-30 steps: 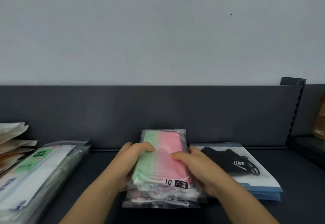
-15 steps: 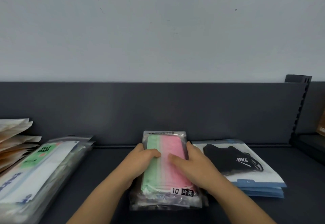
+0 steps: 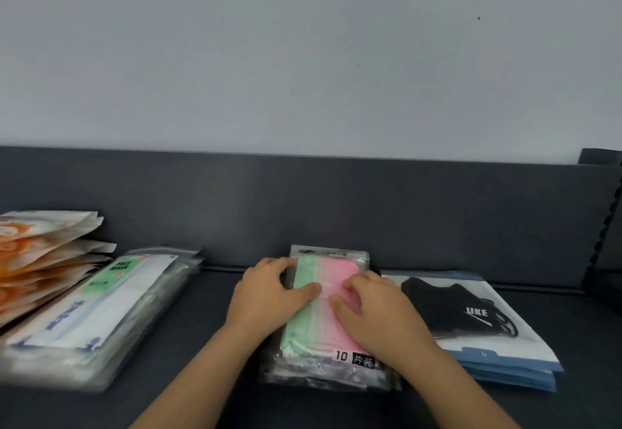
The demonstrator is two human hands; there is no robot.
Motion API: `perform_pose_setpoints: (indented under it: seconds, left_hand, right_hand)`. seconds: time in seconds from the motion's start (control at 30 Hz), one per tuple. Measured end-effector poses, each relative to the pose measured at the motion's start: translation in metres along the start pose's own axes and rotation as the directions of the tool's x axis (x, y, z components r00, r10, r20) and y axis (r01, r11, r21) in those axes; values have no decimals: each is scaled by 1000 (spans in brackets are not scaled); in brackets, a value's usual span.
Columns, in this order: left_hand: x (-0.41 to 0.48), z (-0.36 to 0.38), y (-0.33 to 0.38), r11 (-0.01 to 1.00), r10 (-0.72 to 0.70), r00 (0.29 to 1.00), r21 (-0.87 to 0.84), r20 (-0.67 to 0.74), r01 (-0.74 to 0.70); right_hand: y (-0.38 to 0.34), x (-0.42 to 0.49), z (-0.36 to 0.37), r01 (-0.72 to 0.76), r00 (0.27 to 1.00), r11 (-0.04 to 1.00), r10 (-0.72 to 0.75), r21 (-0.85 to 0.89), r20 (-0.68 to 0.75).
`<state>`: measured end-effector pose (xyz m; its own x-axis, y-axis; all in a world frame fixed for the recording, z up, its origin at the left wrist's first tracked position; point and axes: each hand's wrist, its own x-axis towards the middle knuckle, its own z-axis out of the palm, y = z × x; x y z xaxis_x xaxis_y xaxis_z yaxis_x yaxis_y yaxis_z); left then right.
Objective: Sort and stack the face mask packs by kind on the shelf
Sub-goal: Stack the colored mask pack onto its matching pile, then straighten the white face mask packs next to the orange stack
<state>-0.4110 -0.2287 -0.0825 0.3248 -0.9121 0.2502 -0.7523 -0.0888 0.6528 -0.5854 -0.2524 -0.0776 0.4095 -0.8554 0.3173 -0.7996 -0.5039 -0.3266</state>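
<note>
A clear pack of green and pink masks (image 3: 304,321) with a "10" label lies on top of a small stack of similar packs in the middle of the dark shelf (image 3: 208,327). My left hand (image 3: 266,294) wraps the pack's left edge, thumb across the green half. My right hand (image 3: 373,311) lies flat on the pink half, fingers spread. To the right, touching this stack, is a stack of blue-and-white packs with a black mask (image 3: 471,311) on top.
At the left lies a stack of white "FACE MASK" packs (image 3: 101,300), and beyond it a fanned pile of orange-printed packs (image 3: 40,253). The shelf's dark back panel (image 3: 336,210) runs behind everything. A slotted upright (image 3: 606,233) stands at the far right.
The green and pink pack was lowered flat onto its stack and slid toward the back panel. My right hand went from gripping its side to lying flat on top.
</note>
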Motion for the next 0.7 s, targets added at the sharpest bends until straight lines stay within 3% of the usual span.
perform_pose_setpoints:
  seconds: [0.13, 0.27, 0.43, 0.6, 0.7]
  left_hand:
    - [-7, 1, 10, 1000, -21, 999, 4, -43, 22]
    - [-18, -18, 16, 989, 75, 990, 137, -118, -59]
    - [-48, -76, -3, 960, 118, 976, 273, -186, -64]
    - [-68, -145, -58, 900, -73, 978, 409, -196, 149]
    - [-71, -176, -95, 851, -201, 966, 460, -161, 254]
  right_hand:
    - [1, 3, 1, -4, 1000, 1000, 4, -10, 16]
    - [0, 4, -7, -34, 999, 998, 33, 54, 25]
    - [-20, -8, -30, -13, 992, 997, 22, 70, -122]
    - [-86, -24, -30, 99, 990, 995, -97, 16, -101]
    - [-132, -26, -9, 79, 997, 975, -79, 206, -11]
